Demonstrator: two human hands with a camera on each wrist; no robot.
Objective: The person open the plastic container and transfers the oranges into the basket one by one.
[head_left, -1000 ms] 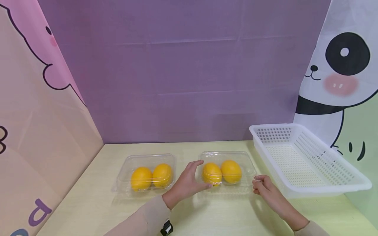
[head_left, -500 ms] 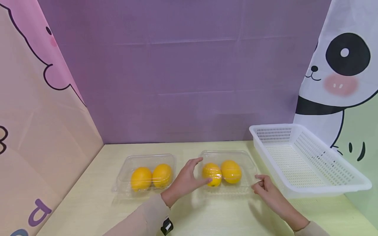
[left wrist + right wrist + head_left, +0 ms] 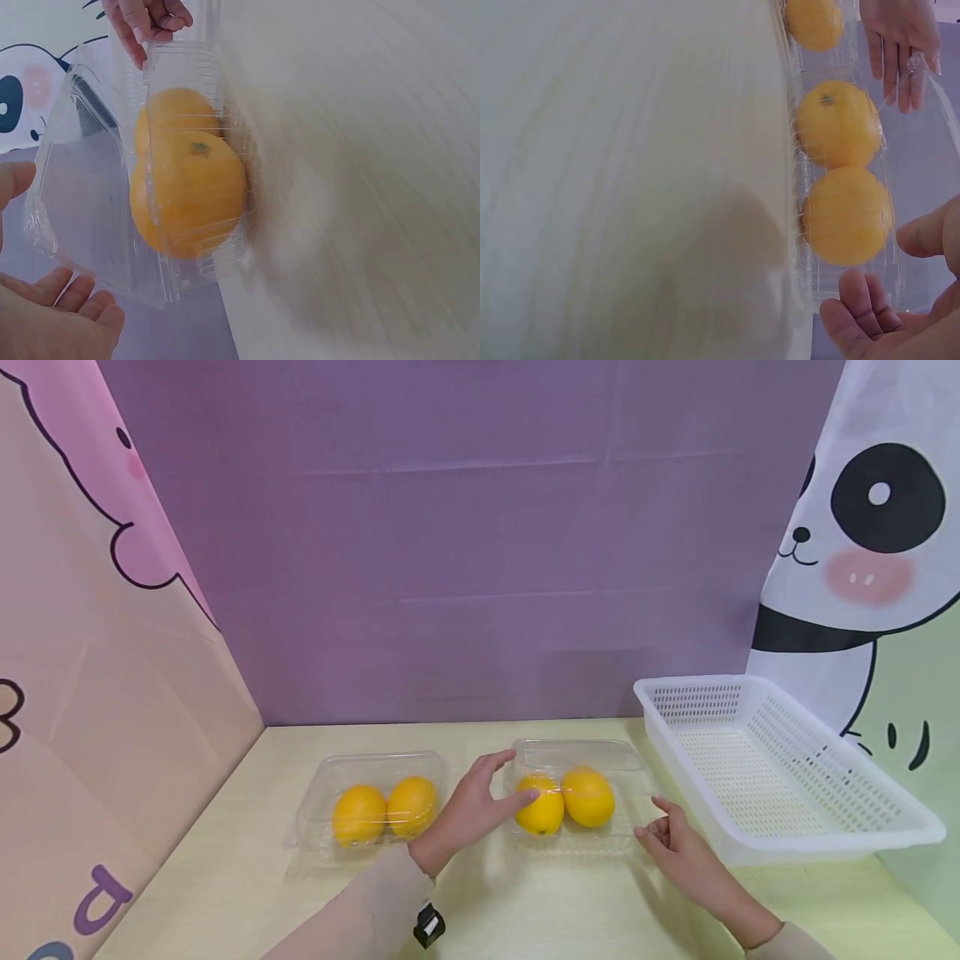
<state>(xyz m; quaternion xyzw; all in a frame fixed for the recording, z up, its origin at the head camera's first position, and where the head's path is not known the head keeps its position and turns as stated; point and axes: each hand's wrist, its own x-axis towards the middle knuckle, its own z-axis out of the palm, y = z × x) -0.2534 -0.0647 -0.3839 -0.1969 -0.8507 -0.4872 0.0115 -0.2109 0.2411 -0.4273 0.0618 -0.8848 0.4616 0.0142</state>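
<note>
Two oranges (image 3: 588,797) sit in a clear plastic clamshell box (image 3: 626,839). Its lid (image 3: 86,191) is raised and tilted back from the base in the left wrist view. My left hand (image 3: 474,810) is at the lid's left side, thumb and fingers spread with the lid's edge between them; the fingertips look to touch it. My right hand (image 3: 682,852) is by the box's right end, its thumb and index finger apart and other fingers loosely bent. Whether it touches the box I cannot tell.
A second clamshell box (image 3: 382,764), with two oranges (image 3: 360,814) inside, lies to the left on the table (image 3: 570,910). To the right stands a white perforated plastic basket (image 3: 682,777). A purple cloth (image 3: 480,543) hangs behind the table.
The lid of the right box has risen. My left hand has moved up slightly with it. My right thumb and index finger, earlier together at the box's edge, have parted.
</note>
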